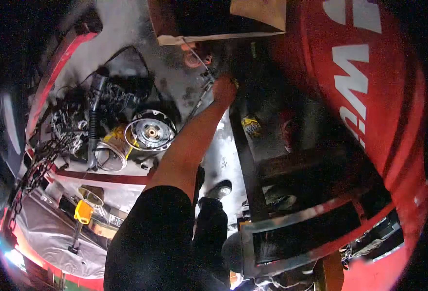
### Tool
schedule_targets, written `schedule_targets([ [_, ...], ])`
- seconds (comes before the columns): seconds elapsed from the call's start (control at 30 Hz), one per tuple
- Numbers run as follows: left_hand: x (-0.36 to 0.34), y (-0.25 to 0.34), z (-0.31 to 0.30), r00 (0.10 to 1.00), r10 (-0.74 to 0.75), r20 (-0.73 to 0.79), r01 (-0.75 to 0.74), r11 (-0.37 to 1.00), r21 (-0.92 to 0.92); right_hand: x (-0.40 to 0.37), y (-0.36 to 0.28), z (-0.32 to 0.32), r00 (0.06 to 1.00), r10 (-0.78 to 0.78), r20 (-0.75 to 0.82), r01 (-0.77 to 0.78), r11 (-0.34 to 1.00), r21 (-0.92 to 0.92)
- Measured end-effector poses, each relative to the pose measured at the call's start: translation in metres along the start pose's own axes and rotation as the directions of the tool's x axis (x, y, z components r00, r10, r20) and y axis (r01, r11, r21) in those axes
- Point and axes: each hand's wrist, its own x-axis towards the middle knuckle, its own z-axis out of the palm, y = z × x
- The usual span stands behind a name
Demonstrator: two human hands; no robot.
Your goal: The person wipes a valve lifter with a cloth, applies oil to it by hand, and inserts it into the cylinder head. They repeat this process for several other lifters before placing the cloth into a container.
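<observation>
One arm: the left, in a black sleeve (151,242), bare from the elbow, stretched away from the body up the middle of the view.
Underfoot: a dark shoe (219,189) on the grey floor (223,155), just right of the forearm.
Near right: a metal-framed box (296,233) with a dark inside, beside the leg.
Near left: a yellow-handled tool (83,211) lying on pale sheeting (49,237).
Grip: the left hand (223,89) has its fingers clenched in a fist on the near end of a thin metal rod (197,58); the finer hold is blurred.
Rod's axis: a slant, with the near end at the fist and the far end pointing up and left to the lower edge of a cardboard sheet (257,12).
Rod's place: over the far middle of the floor, crossing an orange ring (193,60).
Left of the arm: a round metal disc (151,131), a black ribbed hose (93,121) and a chain (39,165), heaped together, well apart from the fist.
Right of the fist: a dark beam (245,160) runs back toward the box; a red drum (369,97) with white letters crowds that side.
</observation>
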Motion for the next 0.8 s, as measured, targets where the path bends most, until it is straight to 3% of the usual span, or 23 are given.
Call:
schedule_targets([
  [0.1,0.056,-0.015,0.039,0.969,0.242,-0.047,-0.235,0.964,0.122,0.013,-0.004,0.008,0.999,0.037,0.016,-0.036,0.999,-0.005],
  [0.17,0.101,0.001,0.051,0.94,0.327,-0.093,-0.31,0.938,0.156,0.018,-0.006,0.015,0.998,0.052,0.018,-0.052,0.999,-0.008],
  [0.27,0.128,0.059,0.012,0.989,0.144,-0.046,-0.14,0.987,0.075,0.024,-0.007,0.021,0.997,0.071,0.029,-0.071,0.997,-0.015],
  [0.33,0.135,0.068,0.028,0.987,0.064,-0.145,-0.053,0.996,0.075,0.026,-0.007,0.026,0.996,0.079,0.029,-0.078,0.997,-0.014],
  [0.37,0.142,0.067,0.048,0.954,0.07,-0.29,-0.045,0.995,0.095,0.027,-0.007,0.027,0.996,0.085,0.028,-0.084,0.996,-0.013],
  [0.43,0.145,0.074,0.066,0.956,-0.004,-0.292,0.006,1.0,0.008,0.028,-0.008,0.029,0.995,0.101,0.016,-0.1,0.995,-0.02],
  [0.5,0.149,0.072,0.061,0.988,-0.151,0.003,0.15,0.975,-0.164,0.028,-0.01,0.029,0.994,0.106,0.017,-0.106,0.994,-0.02],
  [0.57,0.139,0.063,0.043,0.979,-0.098,0.177,0.113,0.99,-0.081,0.029,-0.009,0.029,0.995,0.103,0.017,-0.103,0.995,-0.019],
  [0.63,0.124,0.043,0.04,0.985,-0.005,0.175,0.012,0.999,-0.041,0.024,-0.01,0.028,0.995,0.093,0.017,-0.093,0.996,-0.01],
  [0.7,0.094,0.015,0.047,0.991,0.137,0.004,-0.137,0.99,-0.021,0.019,-0.012,0.026,0.997,0.074,0.013,-0.074,0.997,-0.001],
  [0.73,0.068,0.004,0.038,0.986,0.123,-0.11,-0.141,0.976,-0.169,0.017,-0.012,0.025,0.998,0.064,0.013,-0.064,0.998,0.0],
  [0.8,-0.003,-0.014,0.004,0.992,0.046,-0.115,-0.077,0.957,-0.28,0.011,-0.012,0.022,0.999,0.036,0.006,-0.036,0.999,0.016],
])
